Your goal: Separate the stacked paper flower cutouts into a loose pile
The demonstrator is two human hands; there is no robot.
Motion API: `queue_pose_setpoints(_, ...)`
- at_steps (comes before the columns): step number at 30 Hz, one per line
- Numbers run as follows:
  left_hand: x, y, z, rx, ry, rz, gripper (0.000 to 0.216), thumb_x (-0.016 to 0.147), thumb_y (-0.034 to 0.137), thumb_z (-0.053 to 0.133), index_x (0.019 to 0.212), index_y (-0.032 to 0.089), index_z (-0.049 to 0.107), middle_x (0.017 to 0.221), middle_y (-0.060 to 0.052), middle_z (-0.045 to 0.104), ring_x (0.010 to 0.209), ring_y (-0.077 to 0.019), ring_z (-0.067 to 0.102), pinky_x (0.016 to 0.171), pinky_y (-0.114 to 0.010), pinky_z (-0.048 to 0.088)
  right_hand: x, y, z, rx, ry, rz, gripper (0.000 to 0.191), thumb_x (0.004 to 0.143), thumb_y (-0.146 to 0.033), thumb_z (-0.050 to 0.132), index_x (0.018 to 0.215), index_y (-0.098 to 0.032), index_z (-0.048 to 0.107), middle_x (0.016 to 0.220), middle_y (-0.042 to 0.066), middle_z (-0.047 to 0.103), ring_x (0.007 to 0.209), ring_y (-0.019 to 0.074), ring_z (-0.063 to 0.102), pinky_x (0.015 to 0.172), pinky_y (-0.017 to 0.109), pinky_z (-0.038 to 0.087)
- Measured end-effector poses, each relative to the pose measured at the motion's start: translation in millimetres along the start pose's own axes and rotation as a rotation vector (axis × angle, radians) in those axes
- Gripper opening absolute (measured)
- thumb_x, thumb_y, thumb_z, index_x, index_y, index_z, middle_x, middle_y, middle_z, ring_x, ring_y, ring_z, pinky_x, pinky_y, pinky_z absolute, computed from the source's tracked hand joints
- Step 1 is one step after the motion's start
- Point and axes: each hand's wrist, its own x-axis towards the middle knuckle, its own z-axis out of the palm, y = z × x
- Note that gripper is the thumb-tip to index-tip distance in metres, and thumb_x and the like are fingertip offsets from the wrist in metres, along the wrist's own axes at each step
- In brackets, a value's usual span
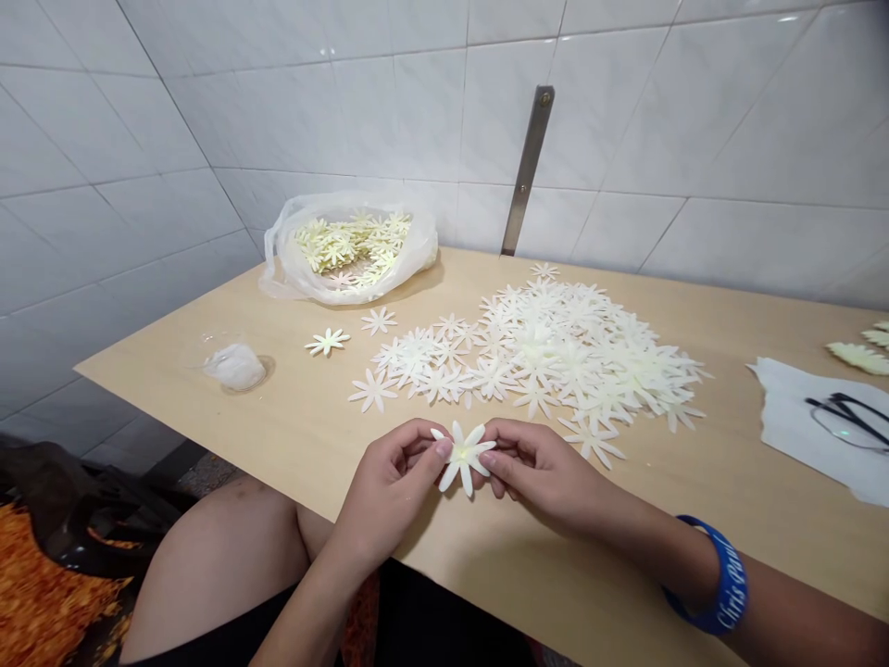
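Note:
Between my two hands, just above the table's front edge, is a pale cream flower cutout [464,456] with long narrow petals. My left hand [397,477] pinches a petal on its left side between thumb and fingers. On the opposite side, my right hand [538,463] grips a petal the same way; a blue wristband [726,584] circles that wrist. Just beyond my hands lies a large heap of similar white flower cutouts [576,343]. A few single cutouts [328,342] lie apart to the left of the heap.
An open plastic bag [423,250] of yellowish flower cutouts stands at the back left. A small clear dish [260,375] with white paste sits near the left edge. Eyeglasses [851,421] rest on white paper [784,417] at right. A metal bracket [528,171] is on the tiled wall.

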Motion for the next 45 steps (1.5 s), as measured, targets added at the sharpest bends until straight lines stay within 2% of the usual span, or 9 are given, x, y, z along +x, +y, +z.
queue_pose_setpoints(3,0.0,-0.1,-1.8,-0.007,0.017,0.001,0.016,0.082,0.031,0.062,0.084,0.016,0.062,0.072,0.0,0.064,0.068,-0.0123,0.059,0.064,-0.021,0.046,1.0,3.2,0.0,0.035,0.028,0.004,0.013,0.088,-0.032,0.058,0.093,-0.019,0.058,0.08,0.002,0.063,0.066,0.0113,0.055,0.062,0.024,0.044)
queue_pose_setpoints(8,1.2,-6.7,-1.4,-0.103,0.113,-0.019,0.019,0.075,0.03,0.071,0.081,0.016,0.06,0.071,0.0,0.064,0.067,-0.0127,0.062,0.064,-0.022,0.047,1.1,1.9,1.3,-0.002,0.08,-0.008,0.032,0.083,-0.026,0.065,0.113,-0.022,0.057,0.084,0.0,0.06,0.064,0.0088,0.05,0.06,0.022,0.04)
queue_pose_setpoints(12,1.1,-7.4,3.0,-0.125,0.167,-0.014,0.022,0.071,0.029,0.074,0.082,0.016,0.06,0.068,0.002,0.064,0.062,-0.0098,0.059,0.058,-0.019,0.045,0.5,-3.0,3.2,-0.036,0.032,0.041,0.028,0.079,-0.033,0.07,0.1,-0.018,0.061,0.074,-0.001,0.058,0.063,0.01,0.047,0.057,0.022,0.037)
queue_pose_setpoints(19,-0.3,-5.4,6.5,-0.088,0.133,0.019,0.02,0.076,0.028,0.071,0.086,0.017,0.057,0.066,0.004,0.061,0.061,-0.0077,0.058,0.057,-0.016,0.045,0.1,-5.2,4.1,-0.107,-0.018,0.012,0.021,0.088,-0.035,0.059,0.078,-0.016,0.062,0.072,0.001,0.06,0.064,0.0113,0.049,0.059,0.024,0.036)
queue_pose_setpoints(25,-1.9,-16.8,9.9,-0.093,0.195,0.092,0.025,0.078,0.027,0.069,0.085,0.021,0.045,0.085,0.002,0.064,0.068,-0.0083,0.061,0.063,-0.019,0.049,1.0,-0.7,3.1,-0.066,-0.015,0.015,0.023,0.088,-0.035,0.059,0.076,-0.015,0.063,0.07,0.002,0.062,0.068,0.0134,0.055,0.064,0.025,0.041)
queue_pose_setpoints(29,-6.4,-21.8,12.6,0.01,0.195,0.145,0.021,0.082,0.028,0.066,0.093,0.022,0.049,0.1,-0.002,0.065,0.071,-0.0106,0.064,0.064,-0.021,0.052,2.0,-1.4,2.8,-0.058,-0.007,0.02,0.023,0.086,-0.037,0.062,0.077,-0.015,0.062,0.069,0.001,0.06,0.066,0.0126,0.053,0.062,0.024,0.039)
queue_pose_setpoints(32,-8.3,-21.7,12.3,0.14,0.138,0.253,0.007,0.086,0.025,0.059,0.09,0.021,0.058,0.107,-0.005,0.064,0.087,-0.0145,0.065,0.072,-0.023,0.054,2.0,-3.3,2.5,-0.037,-0.02,0.008,0.024,0.085,-0.038,0.063,0.079,-0.015,0.062,0.069,0.001,0.059,0.066,0.0123,0.052,0.061,0.024,0.038)
queue_pose_setpoints(35,-8.6,-20.4,10.3,0.267,0.083,0.343,0.012,0.088,0.022,0.055,0.09,0.02,0.066,0.11,-0.007,0.062,0.101,-0.0175,0.063,0.079,-0.024,0.055,1.6,-4.5,2.6,-0.011,-0.033,0.004,0.023,0.084,-0.037,0.065,0.077,-0.015,0.061,0.069,0.0,0.058,0.065,0.0118,0.051,0.061,0.024,0.038)
queue_pose_setpoints(45,-8.4,-16.7,6.8,0.365,0.12,0.389,0.014,0.083,0.022,0.063,0.088,0.023,0.076,0.107,-0.007,0.064,0.101,-0.0177,0.063,0.088,-0.024,0.052,1.3,2.1,-1.1,-0.02,-0.076,-0.031,0.028,0.087,-0.039,0.061,0.073,-0.015,0.062,0.068,0.001,0.059,0.068,0.0128,0.053,0.066,0.025,0.04)
